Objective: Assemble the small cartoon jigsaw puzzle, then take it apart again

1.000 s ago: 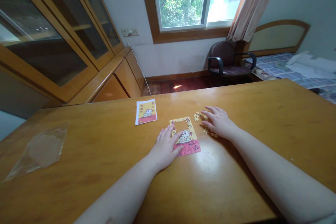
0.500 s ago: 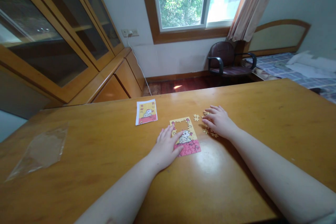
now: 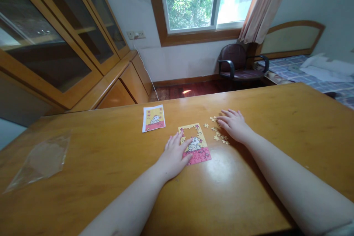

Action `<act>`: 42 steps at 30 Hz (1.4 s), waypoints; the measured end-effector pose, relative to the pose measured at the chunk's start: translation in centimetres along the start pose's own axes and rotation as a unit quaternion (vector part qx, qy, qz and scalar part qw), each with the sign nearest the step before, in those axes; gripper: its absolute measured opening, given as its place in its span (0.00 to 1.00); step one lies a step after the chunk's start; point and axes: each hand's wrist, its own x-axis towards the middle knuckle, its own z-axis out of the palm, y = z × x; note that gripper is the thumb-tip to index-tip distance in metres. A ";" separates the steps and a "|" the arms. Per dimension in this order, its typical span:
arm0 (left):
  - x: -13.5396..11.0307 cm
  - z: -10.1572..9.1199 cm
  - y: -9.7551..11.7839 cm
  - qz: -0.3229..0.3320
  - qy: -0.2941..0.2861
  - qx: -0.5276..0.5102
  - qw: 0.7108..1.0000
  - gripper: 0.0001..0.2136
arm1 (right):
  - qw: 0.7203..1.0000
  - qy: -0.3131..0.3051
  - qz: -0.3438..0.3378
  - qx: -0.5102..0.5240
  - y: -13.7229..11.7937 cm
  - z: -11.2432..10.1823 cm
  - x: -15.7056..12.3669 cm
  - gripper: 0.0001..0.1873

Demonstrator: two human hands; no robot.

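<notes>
a broad wooden table (image 3: 249, 184) takes up the near side of the room. at ten o'clock stands a glass-fronted wooden cabinet (image 3: 55, 44). at twelve, a wood-framed window (image 3: 193, 3) lets in daylight past green leaves, with a peach curtain (image 3: 262, 3) beside it. a dark armchair (image 3: 238, 62) sits at one o'clock on the reddish wood floor (image 3: 193, 89), and a bed (image 3: 301, 70) lies at two.

the small jigsaw puzzle (image 3: 197, 143) lies flat on the wooden table (image 3: 249, 184), near its middle: yellow above, pink-red below, a white cartoon animal in the centre and an unfilled gap at its far end. yellowish loose pieces (image 3: 224, 141) lie scattered just right of it.
</notes>
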 end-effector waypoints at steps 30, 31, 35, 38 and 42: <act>0.0 0.2 -0.1 0.007 0.008 0.000 1.000 0.25 | 0.991 -0.077 -0.009 0.108 -0.9 -1.2 -0.2 0.24; 0.0 0.2 -0.2 0.008 0.010 0.001 1.000 0.25 | 0.991 -0.073 -0.019 0.108 -0.9 -1.2 -0.2 0.24; 0.0 0.3 -0.3 0.009 0.010 0.006 1.000 0.25 | 0.990 -0.049 -0.082 0.105 -1.2 -1.1 -0.3 0.21; 0.0 0.4 -0.3 0.010 0.011 0.003 1.000 0.25 | 0.986 -0.046 -0.134 0.093 -1.6 -0.7 -0.4 0.19; 0.0 0.5 -0.3 0.010 0.017 0.003 1.000 0.25 | 0.984 -0.049 -0.157 0.068 -1.9 0.0 -0.6 0.19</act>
